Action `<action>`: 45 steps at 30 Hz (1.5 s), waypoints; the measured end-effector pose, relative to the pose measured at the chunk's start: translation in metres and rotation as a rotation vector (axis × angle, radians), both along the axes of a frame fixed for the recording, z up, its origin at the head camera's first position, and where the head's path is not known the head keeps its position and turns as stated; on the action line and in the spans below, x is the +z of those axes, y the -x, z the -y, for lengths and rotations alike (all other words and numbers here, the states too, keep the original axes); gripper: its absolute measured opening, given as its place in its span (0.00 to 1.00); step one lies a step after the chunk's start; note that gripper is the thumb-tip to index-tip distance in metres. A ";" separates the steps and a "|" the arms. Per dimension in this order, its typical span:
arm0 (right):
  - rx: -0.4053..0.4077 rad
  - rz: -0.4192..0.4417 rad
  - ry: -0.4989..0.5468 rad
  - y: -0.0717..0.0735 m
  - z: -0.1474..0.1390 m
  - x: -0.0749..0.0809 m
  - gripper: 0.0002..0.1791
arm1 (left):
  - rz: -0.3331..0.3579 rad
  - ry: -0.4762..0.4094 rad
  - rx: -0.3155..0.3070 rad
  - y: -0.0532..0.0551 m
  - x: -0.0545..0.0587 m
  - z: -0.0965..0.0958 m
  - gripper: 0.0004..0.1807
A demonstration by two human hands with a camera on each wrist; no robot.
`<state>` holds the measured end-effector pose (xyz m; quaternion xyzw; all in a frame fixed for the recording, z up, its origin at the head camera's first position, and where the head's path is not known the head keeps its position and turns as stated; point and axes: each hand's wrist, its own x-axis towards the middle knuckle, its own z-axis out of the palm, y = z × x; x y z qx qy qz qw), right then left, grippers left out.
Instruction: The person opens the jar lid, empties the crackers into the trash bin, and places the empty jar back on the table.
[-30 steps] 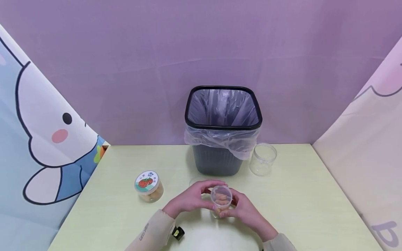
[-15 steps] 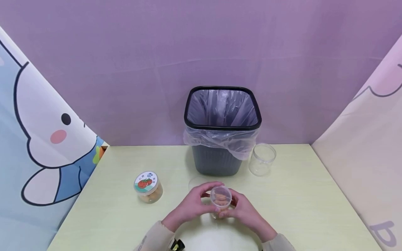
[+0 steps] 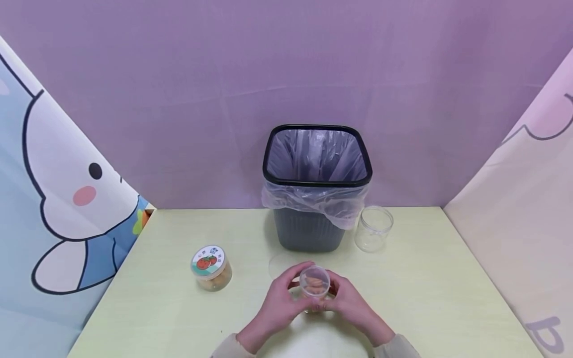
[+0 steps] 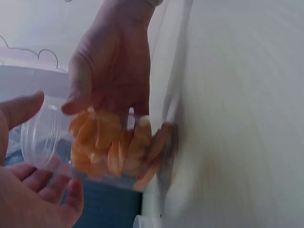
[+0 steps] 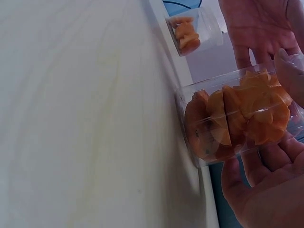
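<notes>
Between the fingers (image 4: 73, 195) — clear jar (image 3: 315, 284)

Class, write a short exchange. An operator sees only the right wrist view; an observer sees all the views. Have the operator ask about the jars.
Operator: I see a held jar of orange pieces and a second jar beyond it. What am I missing on that second one?
Observer: From the head view, its lid carries a printed picture of what look like red tomatoes.
Operator: Are there any more jars?
Observer: Yes, a clear jar stands beside the bin, on the same side as the person's right hand.
</notes>
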<state>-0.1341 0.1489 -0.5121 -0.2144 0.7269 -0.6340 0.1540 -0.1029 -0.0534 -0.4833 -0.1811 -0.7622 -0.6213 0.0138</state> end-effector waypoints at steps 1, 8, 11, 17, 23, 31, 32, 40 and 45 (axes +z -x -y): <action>-0.001 -0.002 -0.002 0.000 0.000 0.000 0.36 | -0.007 0.000 0.020 -0.001 -0.001 -0.001 0.39; 0.002 -0.011 -0.001 0.000 0.000 0.001 0.35 | -0.043 -0.002 0.105 -0.009 -0.002 -0.008 0.40; 0.006 -0.011 0.001 0.000 0.000 0.001 0.35 | -0.036 0.006 0.101 -0.009 -0.001 -0.007 0.40; 0.002 -0.001 -0.002 0.000 -0.001 0.001 0.35 | -0.018 0.029 0.032 -0.003 0.000 0.000 0.39; 0.001 0.005 0.003 -0.001 0.000 0.002 0.36 | -0.015 0.040 -0.071 0.008 -0.001 0.010 0.39; 0.019 -0.011 0.010 -0.001 0.000 0.001 0.36 | 0.020 0.086 -0.224 0.026 0.007 0.025 0.37; 0.020 -0.010 0.012 -0.001 0.001 0.001 0.37 | 0.022 0.093 -0.240 0.028 0.008 0.027 0.37; 0.009 0.008 0.002 -0.001 0.002 0.002 0.37 | 0.019 0.087 -0.443 0.051 0.006 0.037 0.36; 0.001 0.011 -0.008 -0.001 0.001 0.003 0.37 | 0.008 0.086 -0.562 0.064 0.007 0.037 0.36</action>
